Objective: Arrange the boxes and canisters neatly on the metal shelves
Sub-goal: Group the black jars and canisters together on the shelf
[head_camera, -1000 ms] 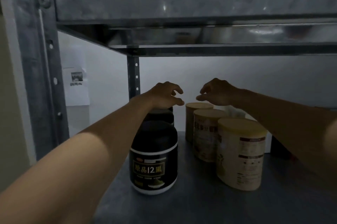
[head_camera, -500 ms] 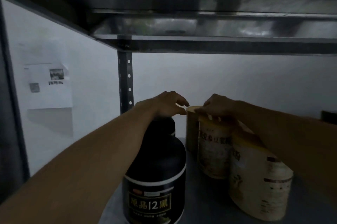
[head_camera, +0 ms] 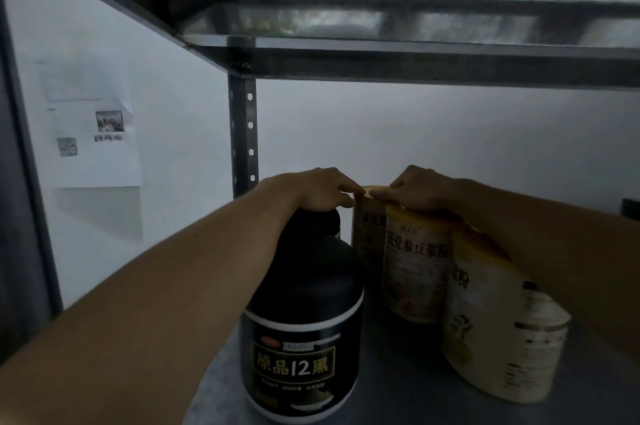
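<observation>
On the metal shelf [head_camera: 398, 376] a large black jar [head_camera: 304, 320] with a gold label stands in front. A second black jar [head_camera: 333, 222] is mostly hidden behind it. To the right, three cream canisters with yellow lids stand in a row: front [head_camera: 495, 331], middle [head_camera: 415, 268] and rear [head_camera: 367, 234]. My left hand [head_camera: 311, 190] lies over the rear black jar's lid, its fingertips touching the rear canister's lid rim. My right hand [head_camera: 422, 189] rests across the middle canister's lid, fingertips on the same rim from the other side.
The upper shelf [head_camera: 415, 57] hangs low overhead. A perforated steel post [head_camera: 242, 133] stands at the back left corner. A printed sheet [head_camera: 93, 140] is stuck on the white wall at left. A dark object [head_camera: 631, 208] shows at the right edge.
The view has moved in under the upper shelf. Both hands came down from above the containers onto the lids, and their fingertips now meet at the rear cream canister.
</observation>
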